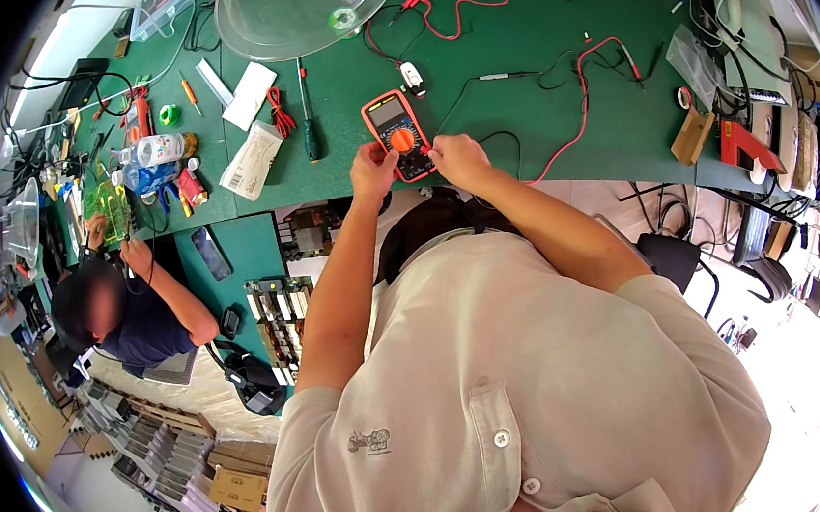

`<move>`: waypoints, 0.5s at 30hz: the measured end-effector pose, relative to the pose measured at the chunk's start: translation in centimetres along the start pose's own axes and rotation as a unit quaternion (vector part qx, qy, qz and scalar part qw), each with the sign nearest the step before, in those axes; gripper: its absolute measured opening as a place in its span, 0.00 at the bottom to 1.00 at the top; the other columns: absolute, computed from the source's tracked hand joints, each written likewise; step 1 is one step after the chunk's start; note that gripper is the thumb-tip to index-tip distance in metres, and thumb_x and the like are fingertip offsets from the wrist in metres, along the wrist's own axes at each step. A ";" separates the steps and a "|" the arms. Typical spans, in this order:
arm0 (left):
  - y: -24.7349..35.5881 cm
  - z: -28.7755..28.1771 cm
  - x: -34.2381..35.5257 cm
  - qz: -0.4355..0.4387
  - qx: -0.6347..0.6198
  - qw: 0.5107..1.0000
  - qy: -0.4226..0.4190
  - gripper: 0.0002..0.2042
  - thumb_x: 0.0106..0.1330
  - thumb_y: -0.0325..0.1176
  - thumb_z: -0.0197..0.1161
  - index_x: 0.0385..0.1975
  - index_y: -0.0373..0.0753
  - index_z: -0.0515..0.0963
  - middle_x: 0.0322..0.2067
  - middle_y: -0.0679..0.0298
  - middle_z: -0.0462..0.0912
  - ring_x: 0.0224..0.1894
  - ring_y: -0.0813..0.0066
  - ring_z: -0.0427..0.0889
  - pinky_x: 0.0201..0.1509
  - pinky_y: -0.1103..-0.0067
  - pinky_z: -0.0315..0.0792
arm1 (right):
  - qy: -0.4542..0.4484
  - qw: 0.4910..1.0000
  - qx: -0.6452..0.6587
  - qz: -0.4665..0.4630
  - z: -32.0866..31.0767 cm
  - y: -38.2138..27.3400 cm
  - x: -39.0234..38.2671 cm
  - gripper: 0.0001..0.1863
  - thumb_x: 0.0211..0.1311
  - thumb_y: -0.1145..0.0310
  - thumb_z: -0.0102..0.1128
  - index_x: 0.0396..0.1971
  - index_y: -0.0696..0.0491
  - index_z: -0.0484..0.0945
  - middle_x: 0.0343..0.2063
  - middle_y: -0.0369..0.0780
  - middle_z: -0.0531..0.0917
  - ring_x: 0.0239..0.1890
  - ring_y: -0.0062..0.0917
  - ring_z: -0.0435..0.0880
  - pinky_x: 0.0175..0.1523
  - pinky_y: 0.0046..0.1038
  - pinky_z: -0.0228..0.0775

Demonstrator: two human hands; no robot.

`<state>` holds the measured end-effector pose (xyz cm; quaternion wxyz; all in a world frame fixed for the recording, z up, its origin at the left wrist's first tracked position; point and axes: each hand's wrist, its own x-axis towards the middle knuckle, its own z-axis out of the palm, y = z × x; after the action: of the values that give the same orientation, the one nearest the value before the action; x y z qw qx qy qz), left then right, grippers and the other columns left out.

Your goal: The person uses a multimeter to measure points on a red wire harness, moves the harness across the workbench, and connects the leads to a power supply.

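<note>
At the near edge of the tabletop [354, 184], the left hand [374, 171] and right hand [461, 163] pinch the lower sides of a multimeter [388, 114] between them, so each grip is narrow and holding it. The step in hand looks like steadying or setting the meter; the next move probably calls for one hand to keep the case still while the other frees a finger for the dial [402, 140].

The meter has an orange-red rim, a dark face, an orange round dial and, at its far end, a grey screen on which no reading can be made out. It leans slightly left; whether it rests flat or is lifted, I cannot tell. To its right runs a red lead [584, 91]; just beyond its far end lies a small white device [412, 79].
</note>
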<state>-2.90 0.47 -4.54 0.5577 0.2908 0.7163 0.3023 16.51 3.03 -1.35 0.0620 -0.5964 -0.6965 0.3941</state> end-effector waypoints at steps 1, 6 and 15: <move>0.2 0.1 0.0 -0.005 0.009 1.000 -0.001 0.16 0.66 0.28 0.66 0.51 0.33 0.73 0.39 0.61 0.82 0.38 0.74 0.82 0.37 0.75 0.82 | 0.002 0.999 -0.047 0.007 0.2 -0.2 -0.1 0.11 0.63 0.63 0.60 0.32 0.57 0.81 0.29 0.49 0.85 0.34 0.47 0.85 0.41 0.45 0.77; 0.2 -0.1 0.3 -0.009 0.020 1.000 -0.004 0.16 0.66 0.29 0.65 0.50 0.33 0.73 0.39 0.61 0.82 0.38 0.74 0.82 0.37 0.75 0.82 | -0.013 0.997 -0.082 -0.004 0.6 -0.8 0.1 0.12 0.65 0.61 0.57 0.33 0.55 0.80 0.30 0.50 0.84 0.34 0.50 0.84 0.41 0.48 0.76; -0.2 0.0 0.4 0.002 0.000 1.000 -0.013 0.17 0.66 0.31 0.65 0.52 0.32 0.72 0.40 0.58 0.82 0.40 0.71 0.83 0.40 0.73 0.83 | 0.058 0.997 0.035 -0.041 0.4 1.3 -0.9 0.11 0.67 0.63 0.52 0.36 0.54 0.79 0.31 0.51 0.84 0.37 0.51 0.83 0.44 0.49 0.74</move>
<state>-2.98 0.63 -4.97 0.5665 0.2962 0.7080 0.3000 17.56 2.02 -2.08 0.1388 -0.5869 -0.7014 0.3800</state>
